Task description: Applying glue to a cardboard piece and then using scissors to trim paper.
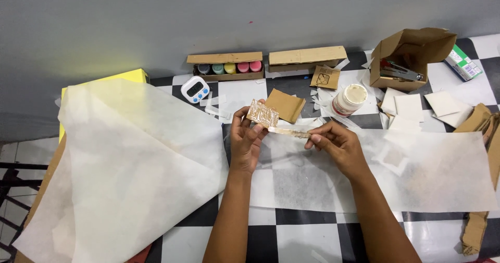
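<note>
Near edge: large translucent paper sheet [130,174] draped over checkered table [291,237].

Centre: left hand [245,138] pinched on small glue-coated cardboard piece [262,114], held upright above table. Right hand [333,143] closed on thin flat stick [289,132], tip touching lower edge of piece.

Risk: wet coating likely to smear onto fingers; cause, grip on coated face. Risk: drips onto paper below; cause, overloaded stick.

Farther: open white glue jar [349,99] near right hand; knock-over likely on careless reach. Paint-pot box [226,67] and digital timer [195,89] beside wall.
</note>
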